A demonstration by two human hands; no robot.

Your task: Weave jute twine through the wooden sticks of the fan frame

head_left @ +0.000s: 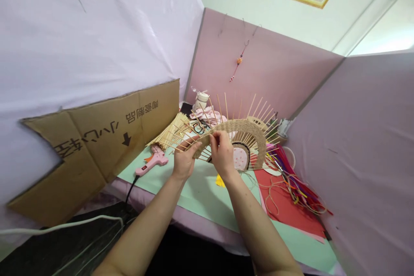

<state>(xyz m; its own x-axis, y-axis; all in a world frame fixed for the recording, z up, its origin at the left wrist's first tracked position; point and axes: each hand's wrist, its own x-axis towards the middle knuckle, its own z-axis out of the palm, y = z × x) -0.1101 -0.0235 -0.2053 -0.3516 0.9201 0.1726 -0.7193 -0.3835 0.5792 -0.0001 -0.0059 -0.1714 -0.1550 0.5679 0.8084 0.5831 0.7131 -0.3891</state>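
Observation:
Both hands hold a half-round fan of thin wooden sticks [233, 128], raised above the table. A wide band of tan twine runs in an arc through the sticks, and their bare tips stick out beyond it. Its middle is a pale pink dotted half-disc [240, 158] with a dark rim. My left hand [186, 157] is closed on the fan's left end, thumb over the woven band. At the band's front, my right hand [222, 150] is pinched, thumb and fingertips together against the twine; whether a strand is between them I cannot tell.
A pink glue gun [152, 161] lies left on the green sheet [200, 198], beside a bundle of sticks [171, 131]. Cardboard [119, 133] leans at the left. Colourful pipe cleaners [293, 177] and loose twine [271, 198] lie on red paper [297, 213] at the right.

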